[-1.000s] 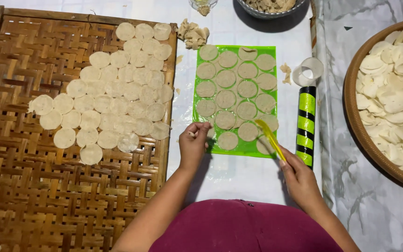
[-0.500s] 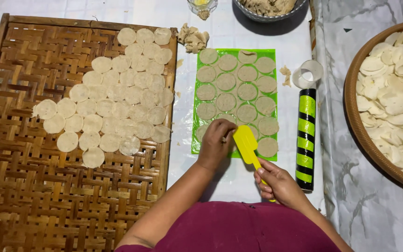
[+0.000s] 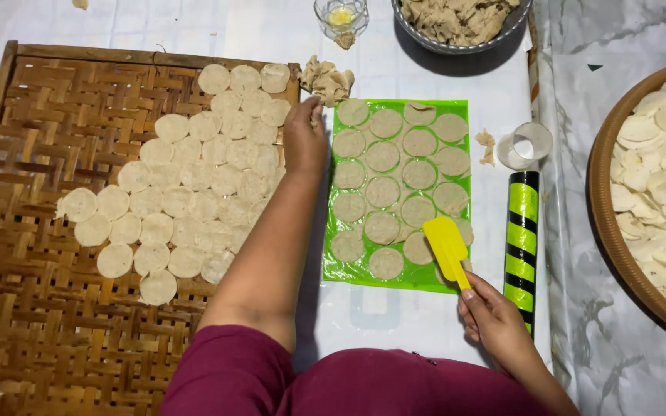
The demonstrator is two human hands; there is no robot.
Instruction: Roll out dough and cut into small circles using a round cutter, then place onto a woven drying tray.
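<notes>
Right hand [image 3: 495, 323] grips yellow spatula [image 3: 446, 245] over green mat [image 3: 364, 271] of dough discs [image 3: 383, 192]; left hand [image 3: 304, 139], fingers closed, at woven tray [image 3: 25, 339] edge. Slide blade flat underneath to avoid tearing.

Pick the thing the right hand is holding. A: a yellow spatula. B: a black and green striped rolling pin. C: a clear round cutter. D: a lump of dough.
A: the right hand grips the handle of the yellow spatula, whose blade lies over the green mat; the rolling pin lies untouched beside it.
</notes>
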